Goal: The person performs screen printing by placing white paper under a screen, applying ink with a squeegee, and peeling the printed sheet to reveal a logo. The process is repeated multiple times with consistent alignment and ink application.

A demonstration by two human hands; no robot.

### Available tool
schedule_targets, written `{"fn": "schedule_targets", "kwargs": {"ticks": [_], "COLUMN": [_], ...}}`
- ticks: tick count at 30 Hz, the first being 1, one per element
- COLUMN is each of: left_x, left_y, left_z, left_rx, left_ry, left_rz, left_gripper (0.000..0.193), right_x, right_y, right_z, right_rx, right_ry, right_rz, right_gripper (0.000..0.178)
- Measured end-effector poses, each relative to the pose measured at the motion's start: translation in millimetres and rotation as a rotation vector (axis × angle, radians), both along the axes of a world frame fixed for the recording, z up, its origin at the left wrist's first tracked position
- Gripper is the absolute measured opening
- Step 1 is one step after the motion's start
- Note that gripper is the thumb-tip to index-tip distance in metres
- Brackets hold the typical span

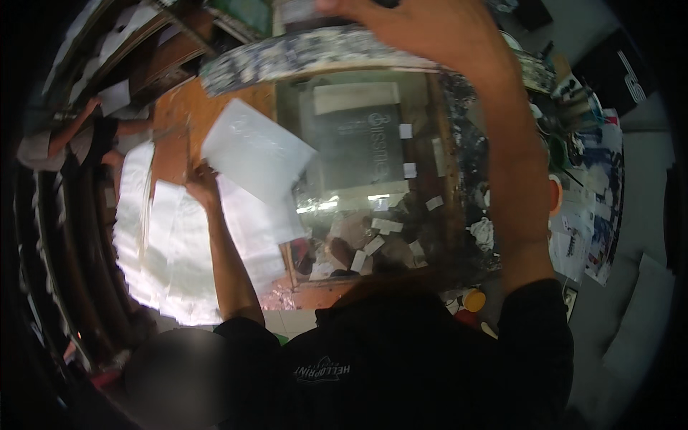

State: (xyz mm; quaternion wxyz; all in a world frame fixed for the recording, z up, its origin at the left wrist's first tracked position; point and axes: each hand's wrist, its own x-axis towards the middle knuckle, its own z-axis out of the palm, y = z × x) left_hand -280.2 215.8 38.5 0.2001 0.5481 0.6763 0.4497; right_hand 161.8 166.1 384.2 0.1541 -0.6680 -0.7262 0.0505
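My left hand (203, 185) is closed on the lower left corner of a thin, whitish plastic sheet (259, 147). The sheet lies tilted, and its right part overlaps the edge of a glass-topped work surface (330, 218). Under the glass shows a dark rectangle with pale lettering (351, 140). Raised high at the top is my right hand (437, 32), above a paint-crusted frame edge (322, 57). Its thumb reaches left, while the other fingers are mostly cut off by the picture's edge, so its grip is hidden.
Stacked shiny white sheets (179, 244) spread left of the glass. Small white tape pieces (387, 226) dot the glass. Crumpled white paper (481, 233) lies at its right. Another person (75, 143) handles a sheet at far left. A yellow-lidded container (473, 299) stands near my right side.
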Motion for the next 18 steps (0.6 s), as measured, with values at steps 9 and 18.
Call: {"fn": "schedule_targets", "kwargs": {"ticks": [9, 18], "left_x": [146.7, 320.9], "left_y": [-209.8, -183.3], "left_z": [-32.3, -49.9], "left_rx": [-0.175, -0.007], "left_ry": [0.799, 0.576], "left_rz": [-0.551, -0.765], "left_gripper": [0.062, 0.058], "right_x": [11.3, 10.4], "right_y": [-12.2, -16.5], "right_z": [-18.0, -10.2], "right_rx": [0.351, -0.039], "right_ry": [0.088, 0.178], "right_rz": [0.107, 0.133], "right_gripper": [0.055, 0.053]}}
